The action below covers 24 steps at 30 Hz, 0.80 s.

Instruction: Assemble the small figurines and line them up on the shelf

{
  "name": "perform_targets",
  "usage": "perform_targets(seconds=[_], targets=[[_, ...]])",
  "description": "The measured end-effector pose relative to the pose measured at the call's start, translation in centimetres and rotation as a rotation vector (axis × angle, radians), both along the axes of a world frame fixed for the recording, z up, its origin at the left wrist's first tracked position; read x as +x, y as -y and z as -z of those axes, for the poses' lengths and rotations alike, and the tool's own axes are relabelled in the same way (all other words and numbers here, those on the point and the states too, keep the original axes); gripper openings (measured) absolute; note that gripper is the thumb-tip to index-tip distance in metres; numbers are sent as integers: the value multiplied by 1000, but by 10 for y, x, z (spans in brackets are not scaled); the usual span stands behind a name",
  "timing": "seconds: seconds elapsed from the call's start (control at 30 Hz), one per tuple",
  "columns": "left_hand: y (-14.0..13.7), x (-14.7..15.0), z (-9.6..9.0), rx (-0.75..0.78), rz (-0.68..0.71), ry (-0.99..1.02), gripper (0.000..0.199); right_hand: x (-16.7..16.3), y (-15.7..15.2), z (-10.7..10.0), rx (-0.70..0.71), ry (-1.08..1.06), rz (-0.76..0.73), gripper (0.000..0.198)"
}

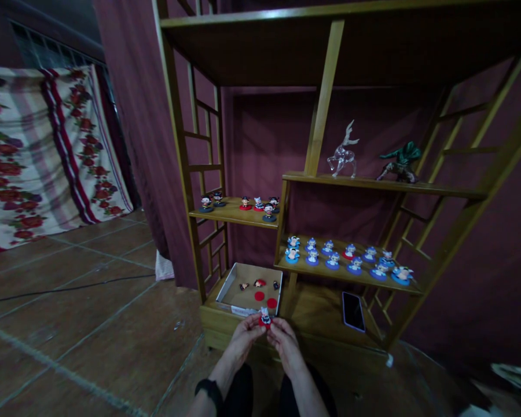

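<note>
Both of my hands hold one small figurine (265,316) with a white head, a dark-and-white body and a red round base. My left hand (245,334) pinches it from the left side, and my right hand (283,339) from the right. The figurine is upright, just in front of a shallow cardboard box (230,284) on the bottom shelf. Inside that box lie a red figurine (259,283), a dark figurine (244,286), another small dark figurine (276,285) and two red discs, one nearer (272,303) and one farther (259,296).
Several figurines on round bases stand on the left shelf (230,215), and more on the lower right shelf (282,262). A clear deer statuette (343,153) and a green-and-dark warrior statuette (402,161) occupy the upper right shelf. A phone (353,311) lies at the bottom right.
</note>
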<state>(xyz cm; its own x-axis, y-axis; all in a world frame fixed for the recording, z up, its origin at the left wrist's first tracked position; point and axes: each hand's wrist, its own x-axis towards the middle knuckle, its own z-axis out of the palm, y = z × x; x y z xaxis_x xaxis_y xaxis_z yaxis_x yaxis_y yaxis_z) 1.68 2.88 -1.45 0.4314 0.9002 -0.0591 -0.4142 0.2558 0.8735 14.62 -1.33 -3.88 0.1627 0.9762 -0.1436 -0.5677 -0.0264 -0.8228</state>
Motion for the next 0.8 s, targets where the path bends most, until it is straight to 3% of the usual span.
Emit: perform_targets(seconds=[0.43, 0.8], targets=[[-1, 0, 4, 116, -32, -65, 37, 0, 2, -6, -29, 5, -21, 44], [-4, 1, 9, 132, -26, -71, 37, 1, 0, -2, -20, 23, -53, 42]])
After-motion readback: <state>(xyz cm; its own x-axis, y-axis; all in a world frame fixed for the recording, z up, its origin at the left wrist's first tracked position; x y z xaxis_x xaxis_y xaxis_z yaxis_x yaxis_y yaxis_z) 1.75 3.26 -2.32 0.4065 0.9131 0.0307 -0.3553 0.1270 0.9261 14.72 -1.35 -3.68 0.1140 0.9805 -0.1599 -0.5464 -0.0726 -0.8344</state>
